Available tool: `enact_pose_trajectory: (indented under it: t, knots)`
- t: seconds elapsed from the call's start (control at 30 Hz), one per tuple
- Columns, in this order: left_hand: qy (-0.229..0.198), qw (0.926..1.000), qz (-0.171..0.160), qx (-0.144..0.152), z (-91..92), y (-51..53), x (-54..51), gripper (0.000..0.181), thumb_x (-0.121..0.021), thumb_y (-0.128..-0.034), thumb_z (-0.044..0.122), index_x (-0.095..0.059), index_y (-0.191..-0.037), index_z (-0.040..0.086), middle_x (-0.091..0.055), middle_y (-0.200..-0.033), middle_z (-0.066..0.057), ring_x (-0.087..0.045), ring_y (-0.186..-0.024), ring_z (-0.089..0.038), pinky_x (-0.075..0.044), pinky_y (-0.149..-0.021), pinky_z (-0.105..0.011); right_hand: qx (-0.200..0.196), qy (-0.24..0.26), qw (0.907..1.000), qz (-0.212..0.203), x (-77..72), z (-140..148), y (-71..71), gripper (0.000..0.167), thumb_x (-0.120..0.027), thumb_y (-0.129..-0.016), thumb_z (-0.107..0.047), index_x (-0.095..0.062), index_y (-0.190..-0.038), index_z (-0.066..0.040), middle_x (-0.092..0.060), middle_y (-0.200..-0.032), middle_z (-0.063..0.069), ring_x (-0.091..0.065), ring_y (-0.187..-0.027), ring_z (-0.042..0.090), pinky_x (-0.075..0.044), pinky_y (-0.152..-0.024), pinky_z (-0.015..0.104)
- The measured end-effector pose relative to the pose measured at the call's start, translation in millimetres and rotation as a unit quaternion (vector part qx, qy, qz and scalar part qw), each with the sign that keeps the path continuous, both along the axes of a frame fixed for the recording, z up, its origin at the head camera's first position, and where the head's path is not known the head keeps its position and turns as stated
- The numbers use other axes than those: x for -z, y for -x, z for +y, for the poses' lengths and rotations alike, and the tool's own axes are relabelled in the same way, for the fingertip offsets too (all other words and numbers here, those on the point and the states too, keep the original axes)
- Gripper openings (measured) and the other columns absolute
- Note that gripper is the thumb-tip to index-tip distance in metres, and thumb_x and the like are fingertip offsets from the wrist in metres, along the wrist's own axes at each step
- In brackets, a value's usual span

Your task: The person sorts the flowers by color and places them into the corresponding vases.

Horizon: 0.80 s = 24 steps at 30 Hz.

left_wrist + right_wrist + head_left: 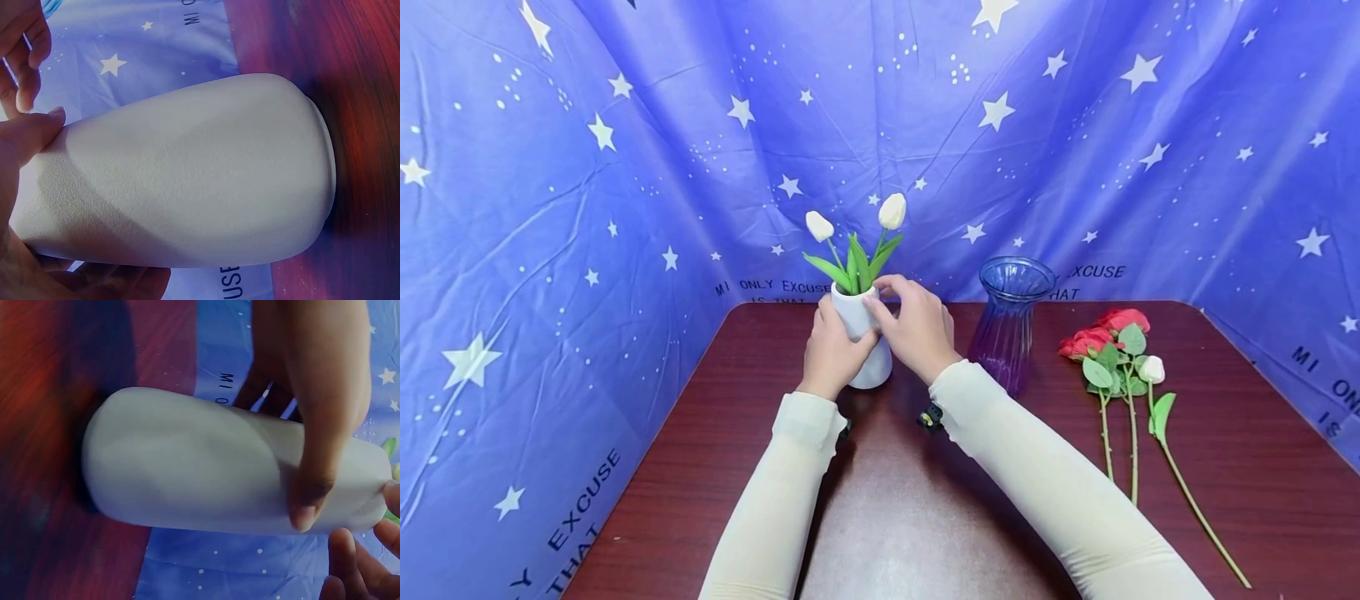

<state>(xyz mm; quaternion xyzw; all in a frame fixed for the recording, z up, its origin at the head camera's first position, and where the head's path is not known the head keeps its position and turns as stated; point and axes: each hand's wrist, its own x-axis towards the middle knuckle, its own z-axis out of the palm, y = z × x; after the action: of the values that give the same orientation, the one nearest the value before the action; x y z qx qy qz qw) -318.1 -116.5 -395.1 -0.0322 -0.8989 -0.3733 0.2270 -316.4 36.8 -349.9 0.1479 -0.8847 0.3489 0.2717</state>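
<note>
My left hand [835,354] grips a white vase [874,372], its thumb across the front and its fingers round the other side. The vase stands upright on the table, and two white tulips [892,212] with green leaves [860,264] rise from its mouth. At the rim is my right hand [921,321], its thumb touching the vase edge near the leaves. In the right wrist view the other right fingers [344,550] are loosely bent, apart from the vase wall. The stems inside the vase are hidden.
Right of the hands stands a ribbed blue-purple glass vase [1011,325], partly behind the right forearm. Farther right, red roses [1088,342] and a loose white tulip [1152,370] lie on the dark red table [692,467]. A blue star-patterned cloth [865,108] hangs behind.
</note>
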Motion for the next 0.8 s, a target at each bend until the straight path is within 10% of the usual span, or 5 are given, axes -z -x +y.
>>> enact_pose_trajectory:
  t: [0.27, 0.8]
  knots:
    - [-0.005, 0.9999, -0.009, -0.005, 0.5, -1.2, -2.1, 0.094, -0.079, -0.0824, 0.051, -0.03, -0.151, 0.008, -0.055, -0.128, -0.017, -0.065, -0.101, -0.042, -0.054, -0.086, -0.056, -0.02, -0.047, 0.9987, -0.006, 7.6, 7, -21.1, 0.055, -0.072, -0.095, -0.045, -0.059, -0.145, -0.027, -0.069, -0.131, -0.001, -0.068, -0.079, 0.008, -0.057, -0.067, 0.042]
    - [-0.007, 0.9999, 0.006, 0.012, -1.5, -1.4, 1.6, 0.096, -0.079, -0.084, 0.054, -0.029, -0.15, 0.006, -0.053, -0.13, -0.018, -0.064, -0.105, -0.041, -0.054, -0.088, -0.056, -0.081, -0.001, 0.9967, -0.002, 2.2, 21, -54.0, 0.034, -0.079, -0.091, -0.037, -0.071, -0.119, -0.018, -0.073, -0.111, -0.004, -0.07, -0.077, 0.008, -0.056, -0.066, 0.034]
